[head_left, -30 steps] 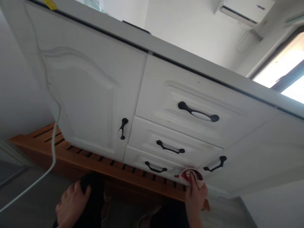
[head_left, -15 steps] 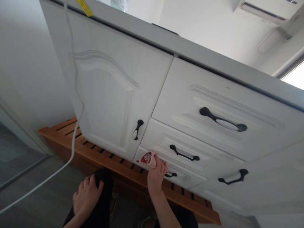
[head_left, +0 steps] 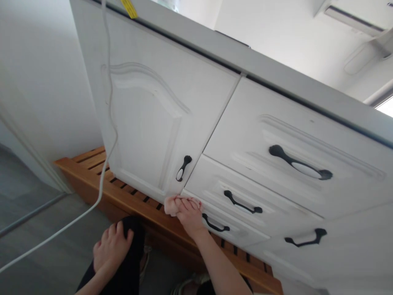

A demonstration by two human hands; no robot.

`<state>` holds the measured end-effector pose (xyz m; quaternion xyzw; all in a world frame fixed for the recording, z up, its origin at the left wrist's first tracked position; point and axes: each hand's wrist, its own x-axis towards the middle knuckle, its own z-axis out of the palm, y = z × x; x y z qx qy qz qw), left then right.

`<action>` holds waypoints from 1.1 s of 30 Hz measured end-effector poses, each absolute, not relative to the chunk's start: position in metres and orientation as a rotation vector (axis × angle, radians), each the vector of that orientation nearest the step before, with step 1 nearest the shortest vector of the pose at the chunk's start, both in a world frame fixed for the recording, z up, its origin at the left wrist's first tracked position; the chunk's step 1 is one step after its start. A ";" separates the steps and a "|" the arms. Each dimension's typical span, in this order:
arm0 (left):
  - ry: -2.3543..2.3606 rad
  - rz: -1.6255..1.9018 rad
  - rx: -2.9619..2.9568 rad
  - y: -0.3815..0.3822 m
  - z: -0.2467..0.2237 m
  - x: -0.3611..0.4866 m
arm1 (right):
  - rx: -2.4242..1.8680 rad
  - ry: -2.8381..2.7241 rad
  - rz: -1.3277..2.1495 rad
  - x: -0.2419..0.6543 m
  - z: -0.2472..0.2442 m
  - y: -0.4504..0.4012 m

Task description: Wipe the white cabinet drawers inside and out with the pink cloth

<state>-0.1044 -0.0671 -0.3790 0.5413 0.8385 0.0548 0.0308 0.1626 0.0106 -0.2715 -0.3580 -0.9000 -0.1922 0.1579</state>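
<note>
A crumpled pink cloth is under the fingers of my right hand, pressed on the left end of the lowest drawer front, by the cabinet door's lower corner. Just right of the hand is that drawer's black handle. My left hand rests on my knee in dark trousers, fingers spread over it, with nothing held. The cloth hides the drawer's left corner.
Above are a white cabinet door, more drawers with black handles and a countertop. A wooden slatted bench runs along the cabinet's base. A white cable hangs at left.
My right hand has moved left with the cloth, uncovering the lowest drawer's handle. The red stain beside the cloth no longer shows. The view has shifted slightly; my left hand stays on the knee.
</note>
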 end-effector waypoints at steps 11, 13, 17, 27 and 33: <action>2.503 0.221 1.618 -0.070 -0.377 -0.107 | -1.556 -2.134 -0.892 0.366 -0.273 -0.106; 2.498 0.227 1.619 -0.070 -0.376 -0.105 | -1.606 -2.107 -0.947 0.394 -0.273 -0.125; 2.507 0.240 1.614 -0.069 -0.377 -0.101 | -1.687 -2.017 -0.905 0.404 -0.274 -0.147; 2.527 0.205 1.657 -0.070 -0.378 -0.096 | -1.405 -1.731 -0.514 0.209 -0.262 -0.029; 2.537 0.199 1.669 -0.069 -0.383 -0.106 | -1.269 -2.264 -0.513 0.151 -0.329 0.017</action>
